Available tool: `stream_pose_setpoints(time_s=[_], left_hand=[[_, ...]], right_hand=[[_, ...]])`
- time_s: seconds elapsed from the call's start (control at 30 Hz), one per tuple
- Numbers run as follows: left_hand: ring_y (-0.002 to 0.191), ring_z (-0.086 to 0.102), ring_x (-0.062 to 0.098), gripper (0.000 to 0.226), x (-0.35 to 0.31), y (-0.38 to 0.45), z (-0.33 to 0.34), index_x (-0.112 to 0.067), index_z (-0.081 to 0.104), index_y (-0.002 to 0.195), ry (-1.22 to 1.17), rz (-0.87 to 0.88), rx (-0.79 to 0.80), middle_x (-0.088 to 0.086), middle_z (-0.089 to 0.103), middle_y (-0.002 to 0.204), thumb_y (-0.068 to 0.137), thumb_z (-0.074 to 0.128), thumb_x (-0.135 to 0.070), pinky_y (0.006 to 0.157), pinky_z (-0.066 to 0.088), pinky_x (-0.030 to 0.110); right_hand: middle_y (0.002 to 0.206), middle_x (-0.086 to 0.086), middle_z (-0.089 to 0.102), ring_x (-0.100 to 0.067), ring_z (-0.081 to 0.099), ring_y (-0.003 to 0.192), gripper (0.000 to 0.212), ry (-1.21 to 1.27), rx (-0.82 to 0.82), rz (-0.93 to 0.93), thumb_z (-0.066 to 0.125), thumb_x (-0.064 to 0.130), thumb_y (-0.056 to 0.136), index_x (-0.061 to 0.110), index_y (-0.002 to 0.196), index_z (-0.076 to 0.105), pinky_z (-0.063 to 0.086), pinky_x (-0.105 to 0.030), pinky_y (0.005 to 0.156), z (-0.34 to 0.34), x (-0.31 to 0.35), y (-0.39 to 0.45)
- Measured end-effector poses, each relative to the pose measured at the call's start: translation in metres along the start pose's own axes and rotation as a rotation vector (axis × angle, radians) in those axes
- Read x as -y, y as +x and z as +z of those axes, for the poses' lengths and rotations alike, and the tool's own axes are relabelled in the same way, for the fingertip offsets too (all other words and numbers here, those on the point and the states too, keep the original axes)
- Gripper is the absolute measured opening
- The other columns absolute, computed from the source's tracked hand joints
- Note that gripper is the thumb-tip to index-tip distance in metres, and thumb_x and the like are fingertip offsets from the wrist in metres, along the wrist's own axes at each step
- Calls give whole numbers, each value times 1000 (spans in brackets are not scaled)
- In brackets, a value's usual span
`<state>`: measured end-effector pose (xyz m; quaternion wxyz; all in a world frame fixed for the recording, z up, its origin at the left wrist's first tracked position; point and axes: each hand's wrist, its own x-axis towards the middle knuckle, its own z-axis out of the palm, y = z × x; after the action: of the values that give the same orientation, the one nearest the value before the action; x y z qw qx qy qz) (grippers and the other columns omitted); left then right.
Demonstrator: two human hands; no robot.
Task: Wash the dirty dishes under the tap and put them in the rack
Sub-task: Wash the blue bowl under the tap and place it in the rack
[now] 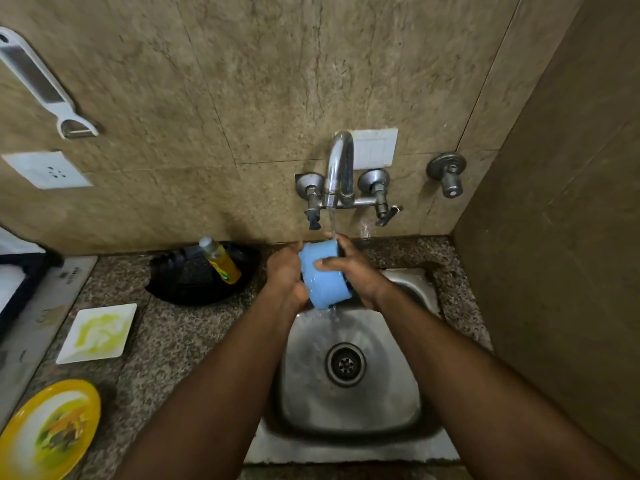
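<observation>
**A:** What do you get from the head view?

**B:** I see both hands holding a light-blue round plastic bowl (320, 275) tilted under the water running from the curved chrome wall tap (339, 168), above the square steel sink (398, 403). My left hand (285, 271) curls round its 9 o'clock side; my right hand (353, 268) grips the 3 o'clock side, thumb across the wall.

**A:** And the counter?

**B:** At 9 o'clock of the sink, a black round basin (194, 282) holding a yellow soap bottle (221, 261); a white square plate (98, 332) smeared yellow; at 7 o'clock, a yellow round plate (48, 431).
</observation>
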<state>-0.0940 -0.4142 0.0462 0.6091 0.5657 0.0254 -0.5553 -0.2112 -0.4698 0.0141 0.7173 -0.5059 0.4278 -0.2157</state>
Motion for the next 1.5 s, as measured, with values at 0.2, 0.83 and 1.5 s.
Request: stream_pose_setpoints(time_s=[0.2,0.83,1.5], left_hand=[[98,74,36,45,17,3,-7,-2,70,124,200,9,177,24,72,120,103,52,-38,79,62,45],[98,69,32,40,33,2,-40,4,58,133,-68,-34,-171,20,67,127,105,46,-21,80,57,41],[80,63,38,29,40,-23,-2,2,62,89,-107,23,-85,26,68,100,105,48,-17,97,51,58]], right_hand=[[94,-11,77,-29,75,73,49,10,-240,250,67,65,78,21,101,70,64,-49,67,4,7,1],[171,-7,9,-21,5,158,61,-1243,-134,-402,20,46,108,20,163,14,10,-47,126,36,-39,-46],[165,0,31,-20,35,149,98,-622,-80,-26,50,84,79,30,158,30,28,-42,123,-12,-14,-16]])
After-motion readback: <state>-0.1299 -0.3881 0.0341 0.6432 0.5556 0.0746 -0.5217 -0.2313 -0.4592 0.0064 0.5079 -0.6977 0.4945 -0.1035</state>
